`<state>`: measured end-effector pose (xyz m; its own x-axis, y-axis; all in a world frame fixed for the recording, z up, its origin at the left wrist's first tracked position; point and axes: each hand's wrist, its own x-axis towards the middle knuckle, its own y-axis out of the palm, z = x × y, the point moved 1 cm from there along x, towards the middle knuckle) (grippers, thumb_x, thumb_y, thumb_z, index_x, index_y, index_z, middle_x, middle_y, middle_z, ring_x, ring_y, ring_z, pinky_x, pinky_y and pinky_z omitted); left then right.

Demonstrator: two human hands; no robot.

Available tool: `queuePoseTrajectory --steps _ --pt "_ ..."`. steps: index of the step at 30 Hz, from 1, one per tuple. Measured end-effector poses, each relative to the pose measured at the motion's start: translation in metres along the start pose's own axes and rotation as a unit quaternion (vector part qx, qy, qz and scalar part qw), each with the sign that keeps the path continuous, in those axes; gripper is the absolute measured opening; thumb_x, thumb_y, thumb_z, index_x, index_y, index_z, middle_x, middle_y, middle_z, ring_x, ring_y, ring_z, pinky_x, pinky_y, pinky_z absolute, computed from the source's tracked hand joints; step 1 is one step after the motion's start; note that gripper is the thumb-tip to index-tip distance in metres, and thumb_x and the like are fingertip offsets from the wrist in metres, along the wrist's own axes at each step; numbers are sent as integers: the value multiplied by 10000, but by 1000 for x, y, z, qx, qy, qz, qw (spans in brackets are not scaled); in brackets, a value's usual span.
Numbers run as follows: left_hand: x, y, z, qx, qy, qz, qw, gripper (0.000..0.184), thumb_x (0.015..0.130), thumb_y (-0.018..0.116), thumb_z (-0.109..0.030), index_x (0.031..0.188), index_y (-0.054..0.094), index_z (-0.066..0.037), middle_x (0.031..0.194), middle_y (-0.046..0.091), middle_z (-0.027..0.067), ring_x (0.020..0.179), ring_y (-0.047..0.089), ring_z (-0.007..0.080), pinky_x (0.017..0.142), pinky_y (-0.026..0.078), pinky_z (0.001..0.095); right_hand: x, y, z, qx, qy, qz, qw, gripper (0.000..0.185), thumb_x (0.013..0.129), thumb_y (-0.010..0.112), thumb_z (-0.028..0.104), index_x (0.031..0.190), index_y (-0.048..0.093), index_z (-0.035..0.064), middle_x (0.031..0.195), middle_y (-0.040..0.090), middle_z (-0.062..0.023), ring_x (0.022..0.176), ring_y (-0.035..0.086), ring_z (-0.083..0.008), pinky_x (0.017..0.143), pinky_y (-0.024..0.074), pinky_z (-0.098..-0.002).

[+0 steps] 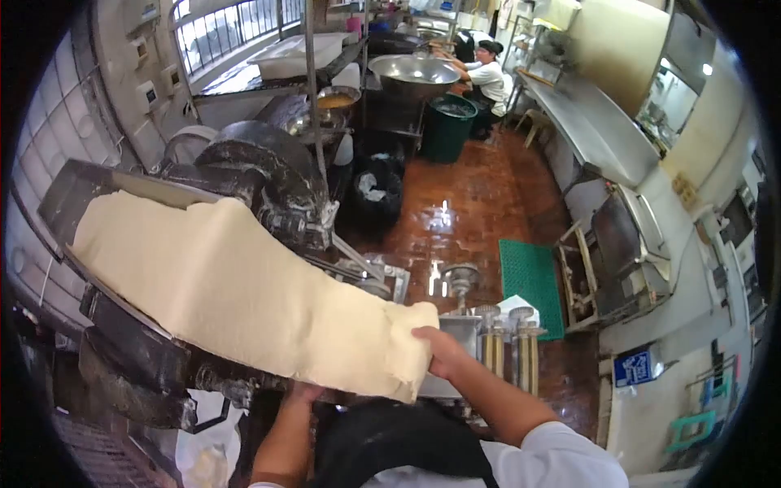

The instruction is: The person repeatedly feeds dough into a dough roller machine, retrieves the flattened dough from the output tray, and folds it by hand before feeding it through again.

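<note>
A long, wide sheet of pale dough (pixel 244 293) stretches from the metal chute of a dough sheeter (pixel 268 171) at the left to the area just in front of me. My right hand (pixel 442 354) grips the sheet's near right end, fingers on its edge, where the dough folds over. Below the sheet's lower edge, my left hand (pixel 306 392) reaches underneath; its fingers are hidden by the dough. Brass-coloured rollers (pixel 511 358) stand just right of my right hand.
A green mat (pixel 530 285) lies on the wet-looking red floor. Farther back, a co-worker (pixel 488 77) crouches near a large metal bowl (pixel 413 71) and a green bin (pixel 449 126). A steel counter (pixel 594 130) runs along the right wall. A white sack (pixel 207 443) sits low at left.
</note>
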<state>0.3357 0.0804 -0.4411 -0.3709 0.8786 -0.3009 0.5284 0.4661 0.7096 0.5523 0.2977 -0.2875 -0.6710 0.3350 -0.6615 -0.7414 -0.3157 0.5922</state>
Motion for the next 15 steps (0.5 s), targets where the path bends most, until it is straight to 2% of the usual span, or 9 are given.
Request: queuePoseTrajectory --steps 1,2,4,5,7,11,15 --pt "22 -17 13 -210 -48 5 976 628 948 289 -531 1416 327 -114 1448 361 121 1291 391 328 1037 355 516 0 -3 -2 -11 1 0 1000 476 856 539 163 1268 427 -47 1205 559 -175 1095 562 -322 983 425 -448" --pt "29 -1 10 -252 -60 18 966 629 948 288 -532 1416 326 -113 1448 361 121 1291 392 327 1038 354 514 1 -6 -4 -20 -2 -3 1000 472 856 535 160 1268 428 -44 1207 558 -174 1102 559 -318 986 423 -449" --pt "26 48 -8 -219 -71 50 972 631 948 287 -533 1417 324 -112 1449 360 121 1291 392 325 1040 352 512 1 -18 -7 -39 -7 -9 999 465 858 527 153 1270 428 -39 1211 557 -170 1116 555 -309 991 420 -451" --pt "22 65 -11 -215 -76 63 972 633 948 286 -533 1417 323 -111 1449 360 121 1291 392 324 1041 351 510 5 -29 -8 1 -13 6 1000 434 876 545 151 1258 453 -32 1197 572 -154 1096 574 -287 965 445 -439" --pt "15 85 -12 -211 -88 75 971 635 948 284 -534 1418 321 -109 1450 359 120 1291 393 323 1043 349 508 -1 -33 -7 -35 -39 -29 998 445 845 622 151 1226 490 -38 1149 599 -149 1034 601 -284 917 476 -412" --pt "6 104 -15 -203 -102 86 970 640 948 281 -535 1420 317 -106 1452 357 119 1291 393 319 1048 345 502 -25 -25 -6 -132 -71 -78 986 454 796 711 109 1185 540 -48 1110 623 -143 977 624 -268 859 503 -379" --pt "-1 110 -19 -194 -111 85 971 644 947 277 -537 1422 314 -103 1453 356 118 1292 394 316 1052 341 497 -8 -45 -24 -142 -93 -65 983 448 797 705 93 1186 540 -54 1117 622 -144 967 626 -255 840 504 -376"
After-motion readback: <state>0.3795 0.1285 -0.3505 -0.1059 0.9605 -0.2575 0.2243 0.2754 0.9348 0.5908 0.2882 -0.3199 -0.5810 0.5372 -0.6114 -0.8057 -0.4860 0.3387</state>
